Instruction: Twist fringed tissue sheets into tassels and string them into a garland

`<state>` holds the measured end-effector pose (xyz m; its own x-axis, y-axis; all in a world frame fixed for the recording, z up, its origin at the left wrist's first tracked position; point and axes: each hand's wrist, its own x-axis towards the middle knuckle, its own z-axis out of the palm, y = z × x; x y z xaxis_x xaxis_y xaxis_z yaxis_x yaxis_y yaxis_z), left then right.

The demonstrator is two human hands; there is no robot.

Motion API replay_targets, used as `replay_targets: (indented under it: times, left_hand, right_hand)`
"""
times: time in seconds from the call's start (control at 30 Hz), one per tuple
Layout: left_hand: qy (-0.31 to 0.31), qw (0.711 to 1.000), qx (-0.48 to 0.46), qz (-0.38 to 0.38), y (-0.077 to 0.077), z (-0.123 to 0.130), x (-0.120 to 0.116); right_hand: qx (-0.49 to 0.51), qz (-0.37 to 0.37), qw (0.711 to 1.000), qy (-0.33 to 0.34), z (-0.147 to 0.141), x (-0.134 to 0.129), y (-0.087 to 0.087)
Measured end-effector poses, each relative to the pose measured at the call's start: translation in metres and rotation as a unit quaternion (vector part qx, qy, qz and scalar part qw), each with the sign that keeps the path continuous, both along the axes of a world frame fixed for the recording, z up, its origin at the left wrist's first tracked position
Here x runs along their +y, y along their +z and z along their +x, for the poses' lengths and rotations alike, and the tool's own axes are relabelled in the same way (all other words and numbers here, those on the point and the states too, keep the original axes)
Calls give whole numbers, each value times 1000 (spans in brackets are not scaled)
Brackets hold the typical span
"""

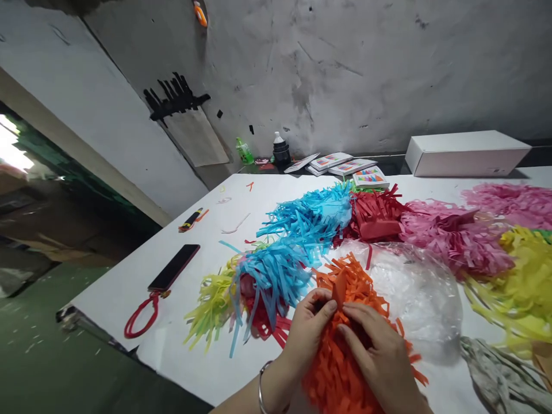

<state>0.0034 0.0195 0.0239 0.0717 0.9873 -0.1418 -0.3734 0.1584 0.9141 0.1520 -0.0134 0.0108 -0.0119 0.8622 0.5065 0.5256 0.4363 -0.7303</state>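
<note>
Pinching the folded upright tab of an orange tissue-paper fringe (335, 368), the left hand (307, 325) has its thumb and forefinger nearly closed at the near middle of the bench (185, 345). The right hand (382, 351) is curled beside it, thumb and fingertips drawn together on the same fringe just right of the tab; its lower fingers are partly hidden. Orange strips spread out beyond and below both hands. A silver bangle (261, 386) circles the left wrist.

Left of the hands lie a blue fringe (273, 276), red strips (265, 325) partly under it, and a yellow-green fringe (211, 305). Farther back, another blue fringe (317, 213) touches a dark red fringe (375, 215). A clear plastic bag (418, 293) lies right of the orange fringe, with a pink fringe (461, 238) beyond it and a yellow fringe (528, 276) at the far right side.

Near the left edge rests a phone (175, 267) with a red cord loop (140, 316), and beyond it a small yellow-and-black tool (191, 219). Along the wall stand a green bottle (244, 151), a dark container with a white top (281, 150), several flat printed boxes (351, 167) and a long white box (468, 154).
</note>
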Motion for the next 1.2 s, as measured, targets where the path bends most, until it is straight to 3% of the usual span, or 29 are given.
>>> replay_targets:
  times: [0.1, 0.27, 0.5, 0.8, 1.2]
  left_hand:
    - [1, 999, -46, -28, -3, 0, -4]
    - [-1, 994, -88, -57, -6, -1, -10]
    - [3, 1000, -15, 7, -1, -3, -15]
    - [-11, 996, 50, 73, 0, -2, -19]
    - [-27, 998, 25, 60, -3, 3, -17]
  right_hand:
    - [36, 4, 999, 15, 3, 0, 4]
    - [78, -77, 993, 55, 6, 1, 16]
    - [29, -6, 999, 27, 0, -3, 14]
    - [109, -122, 984, 72, 10, -2, 22]
    - [23, -26, 997, 63, 12, -1, 15]
